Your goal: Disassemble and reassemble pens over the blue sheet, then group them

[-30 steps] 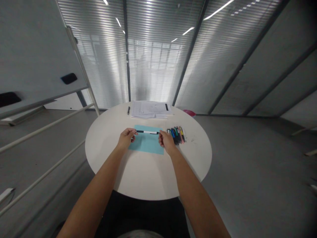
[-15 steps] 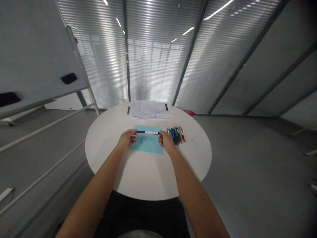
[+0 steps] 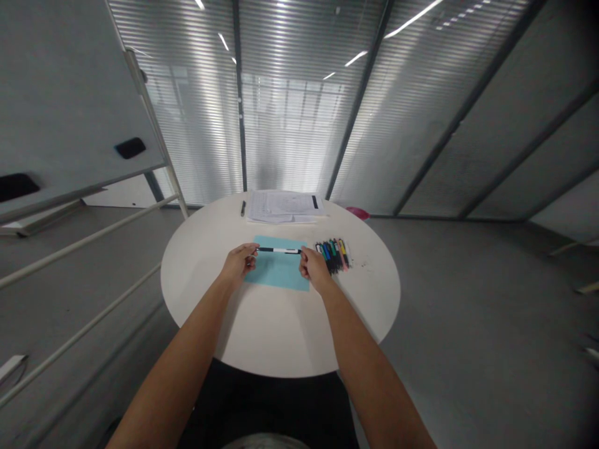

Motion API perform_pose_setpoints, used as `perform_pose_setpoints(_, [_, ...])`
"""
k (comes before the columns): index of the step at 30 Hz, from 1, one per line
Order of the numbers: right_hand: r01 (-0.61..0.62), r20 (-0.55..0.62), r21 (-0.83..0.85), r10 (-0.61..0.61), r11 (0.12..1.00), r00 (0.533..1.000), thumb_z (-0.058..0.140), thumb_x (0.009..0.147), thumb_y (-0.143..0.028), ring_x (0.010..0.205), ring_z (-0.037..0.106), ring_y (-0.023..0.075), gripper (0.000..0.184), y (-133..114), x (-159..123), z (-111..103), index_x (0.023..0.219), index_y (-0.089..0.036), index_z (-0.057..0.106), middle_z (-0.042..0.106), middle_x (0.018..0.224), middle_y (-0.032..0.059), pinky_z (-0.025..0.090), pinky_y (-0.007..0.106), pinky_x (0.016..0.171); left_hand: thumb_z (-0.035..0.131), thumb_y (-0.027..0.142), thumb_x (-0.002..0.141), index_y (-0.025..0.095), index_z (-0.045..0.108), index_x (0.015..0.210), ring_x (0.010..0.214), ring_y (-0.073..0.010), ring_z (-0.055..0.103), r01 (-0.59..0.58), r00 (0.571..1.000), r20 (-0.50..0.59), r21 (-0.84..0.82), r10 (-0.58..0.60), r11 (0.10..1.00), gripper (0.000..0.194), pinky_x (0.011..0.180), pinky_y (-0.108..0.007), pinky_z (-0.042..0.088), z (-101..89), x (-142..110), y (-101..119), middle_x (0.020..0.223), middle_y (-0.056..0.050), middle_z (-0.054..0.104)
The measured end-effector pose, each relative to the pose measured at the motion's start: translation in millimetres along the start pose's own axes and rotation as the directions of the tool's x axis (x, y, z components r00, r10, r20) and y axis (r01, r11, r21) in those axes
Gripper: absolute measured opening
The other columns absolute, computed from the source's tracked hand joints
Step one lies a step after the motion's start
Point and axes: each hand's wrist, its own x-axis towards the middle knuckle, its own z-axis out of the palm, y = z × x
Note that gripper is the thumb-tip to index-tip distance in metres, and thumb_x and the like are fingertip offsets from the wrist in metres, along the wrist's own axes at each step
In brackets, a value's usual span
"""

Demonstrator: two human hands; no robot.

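A black and white pen (image 3: 281, 251) is held level between both hands, above a light blue sheet (image 3: 277, 274) on the round white table. My left hand (image 3: 238, 260) pinches the pen's left end, and my right hand (image 3: 314, 265) pinches its right end. Just beyond my right hand lies a row of several pens (image 3: 334, 254) with black, blue, green, pink and yellow parts. Small dark bits (image 3: 365, 264) lie to the right of that row.
On the far side of the round white table (image 3: 276, 337) lies a stack of papers (image 3: 283, 207), with a dark pen (image 3: 243, 208) to its left. A whiteboard (image 3: 70, 81) on a frame stands at the left. Behind the table is a pink object (image 3: 358, 212) on the floor.
My left hand has shifted very slightly to the left at the pen's end. The pen and my right hand look the same.
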Motion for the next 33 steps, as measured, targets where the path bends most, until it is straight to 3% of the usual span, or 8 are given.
perform_pose_setpoints(33, [-0.004,-0.013,0.057,0.004,0.998,1.000,0.056,0.074,-0.038,0.030,0.028,0.0037,0.023,-6.2,-1.1,3.5,0.066,-0.020,0.044,0.037,0.040,-0.0095,0.016,0.016,0.031,0.070,0.027,0.060,0.016,0.057,0.080,0.044,-0.0049,0.043,0.011,0.997,-0.079,0.004,-0.011,1.000,0.026,0.039,-0.018,0.030,3.2,-2.2,2.6,0.064,0.002,0.052])
